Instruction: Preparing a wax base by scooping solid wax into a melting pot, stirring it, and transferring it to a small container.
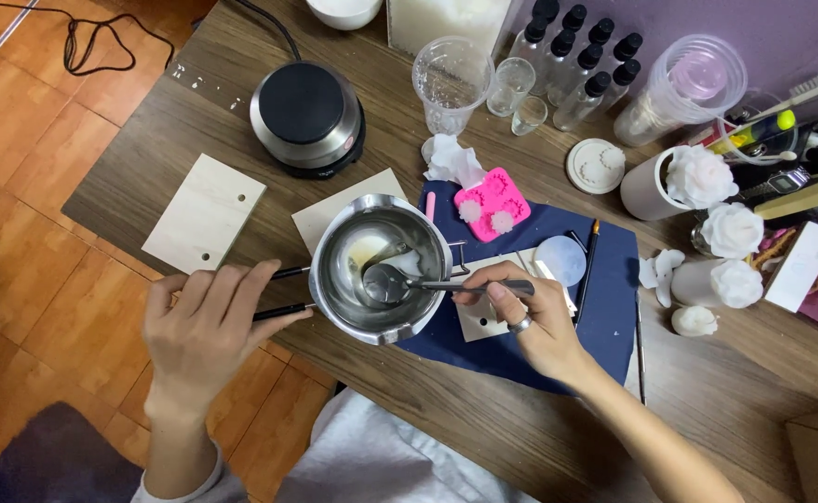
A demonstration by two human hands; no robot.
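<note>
Steel pot (381,265) handle in left hand (206,321); spoon (399,282) in right hand (532,312).

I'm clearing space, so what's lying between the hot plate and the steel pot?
In the head view, a pale wooden board lies between the hot plate and the pot, partly tucked under the pot.

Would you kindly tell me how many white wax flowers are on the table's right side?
4: one atop the white cup, one below it, one lower, one lowest. Clutter may hide others.

glossy steel pot (381,270), matt wooden table (483,410), pink silicone mould (493,205)
</note>
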